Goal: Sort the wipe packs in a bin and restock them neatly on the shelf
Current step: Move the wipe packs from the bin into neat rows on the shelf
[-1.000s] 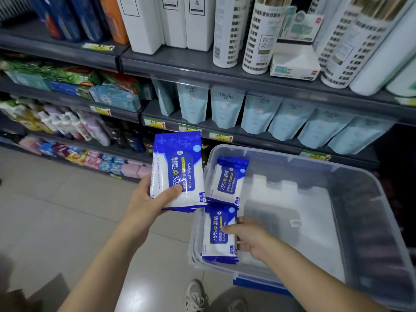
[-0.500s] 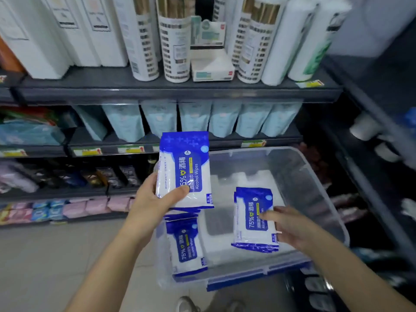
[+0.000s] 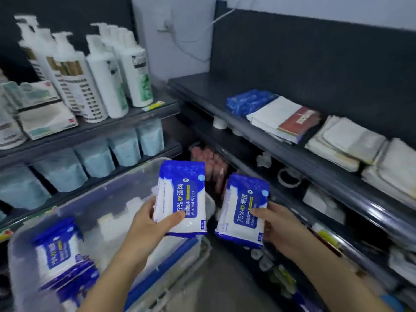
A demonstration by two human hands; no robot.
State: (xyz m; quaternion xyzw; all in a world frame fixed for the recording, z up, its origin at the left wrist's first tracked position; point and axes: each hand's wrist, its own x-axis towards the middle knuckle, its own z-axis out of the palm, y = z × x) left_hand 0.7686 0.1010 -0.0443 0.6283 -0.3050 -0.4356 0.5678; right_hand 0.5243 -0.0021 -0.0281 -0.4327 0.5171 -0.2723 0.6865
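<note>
My left hand (image 3: 148, 224) grips a blue-and-white alcohol wipe pack (image 3: 181, 194), upright above the bin's right end. My right hand (image 3: 276, 226) grips a second wipe pack (image 3: 244, 206) of the same kind, held just right of the bin, in front of the dark right-hand shelves. The clear plastic bin (image 3: 117, 185) lies at lower left, and more wipe packs (image 3: 58, 251) lie stacked at its left end. A row of blue wipe packs (image 3: 249, 101) lies on the right shelf (image 3: 202, 86) near the corner.
White pump bottles (image 3: 101, 70) and tissue boxes (image 3: 42, 113) stand on the left upper shelf, pale blue pouches (image 3: 126, 147) below. Folded cloths and paper stacks (image 3: 346, 140) fill the right shelf beyond the blue packs. Small goods sit on lower right shelves.
The view swung right toward the corner shelves. My right hand lifted its pack out of the bin and carried it to the right; my left hand kept its pack upright.
</note>
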